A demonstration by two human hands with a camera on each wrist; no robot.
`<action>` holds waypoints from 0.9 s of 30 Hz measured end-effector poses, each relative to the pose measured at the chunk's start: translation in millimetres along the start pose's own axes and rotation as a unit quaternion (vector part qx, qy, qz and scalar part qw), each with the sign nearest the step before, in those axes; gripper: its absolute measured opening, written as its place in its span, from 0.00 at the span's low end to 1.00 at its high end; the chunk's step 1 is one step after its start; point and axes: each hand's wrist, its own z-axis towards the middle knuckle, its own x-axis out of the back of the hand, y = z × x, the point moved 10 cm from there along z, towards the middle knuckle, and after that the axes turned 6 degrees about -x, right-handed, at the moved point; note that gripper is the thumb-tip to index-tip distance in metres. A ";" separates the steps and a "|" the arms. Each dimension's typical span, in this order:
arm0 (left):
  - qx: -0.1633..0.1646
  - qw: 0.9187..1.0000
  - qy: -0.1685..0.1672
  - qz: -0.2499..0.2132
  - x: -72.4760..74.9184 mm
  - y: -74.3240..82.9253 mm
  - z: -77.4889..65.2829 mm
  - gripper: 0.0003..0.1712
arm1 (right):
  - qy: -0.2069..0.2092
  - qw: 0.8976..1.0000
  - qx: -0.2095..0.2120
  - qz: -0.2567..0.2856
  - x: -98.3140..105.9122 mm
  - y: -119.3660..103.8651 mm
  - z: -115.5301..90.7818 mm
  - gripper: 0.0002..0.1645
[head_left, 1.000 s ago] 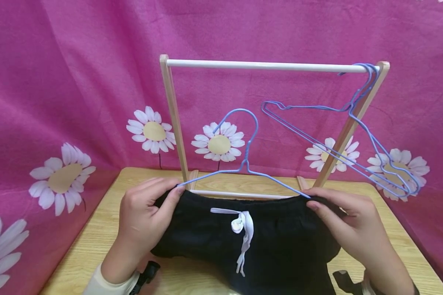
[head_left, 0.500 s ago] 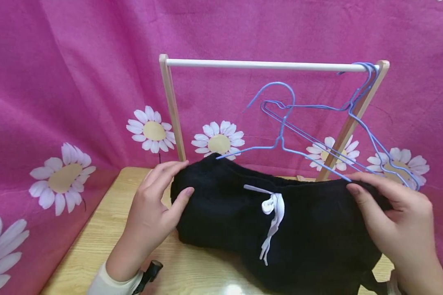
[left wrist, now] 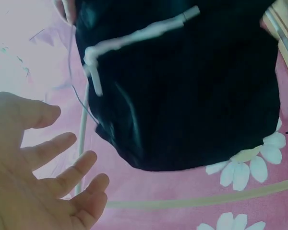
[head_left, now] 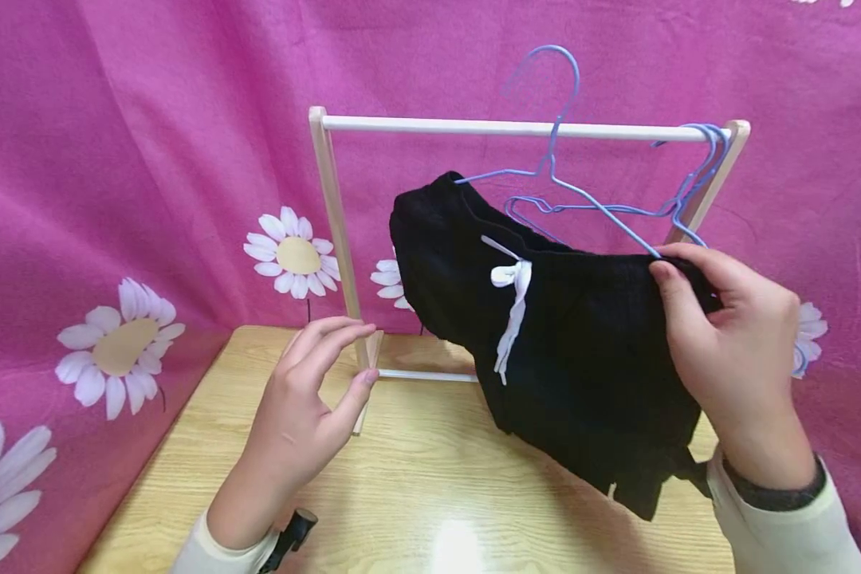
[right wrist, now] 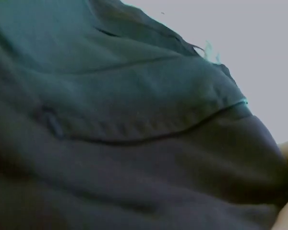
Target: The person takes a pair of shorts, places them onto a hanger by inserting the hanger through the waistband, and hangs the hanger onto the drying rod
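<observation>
Black shorts (head_left: 581,343) hang tilted from a blue wire hanger (head_left: 577,80), whose arms run into the waistband. A white drawstring (head_left: 514,315) dangles at the front. My right hand (head_left: 739,343) pinches the waistband together with the hanger's right end, between thumb and fingers. The hanger's hook stands above the rack's top bar in the head view. My left hand (head_left: 297,422) is apart from the shorts, low on the left, fingers extended and nothing in them. In the left wrist view, its spread fingers sit beside the black cloth. Dark fabric fills most of the right wrist view.
A small rack with wooden posts and a white top bar (head_left: 438,125) stands at the back of the wooden table (head_left: 373,510). More blue hangers (head_left: 678,211) hang at its right end. Pink cloth (head_left: 151,119) with daisies surrounds the table.
The shorts and hanger have risen and moved right toward the rack, tilting with the left side higher. My left hand has let go of them and stays low at the left.
</observation>
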 end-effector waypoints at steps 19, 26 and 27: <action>0.038 0.998 -0.045 -0.007 -22.0 -4.0 -0.1 0.20 | -0.058 0.998 -0.019 -0.015 -76.7 38.2 -24.2 0.09; 0.040 0.997 -0.066 0.014 -26.9 -6.5 -0.7 0.19 | -0.092 0.995 -0.049 0.011 -83.0 51.2 -31.4 0.21; 0.041 0.996 -0.072 0.020 -28.6 -7.8 -1.2 0.19 | -0.109 0.992 -0.064 0.020 -84.3 55.6 -34.4 0.25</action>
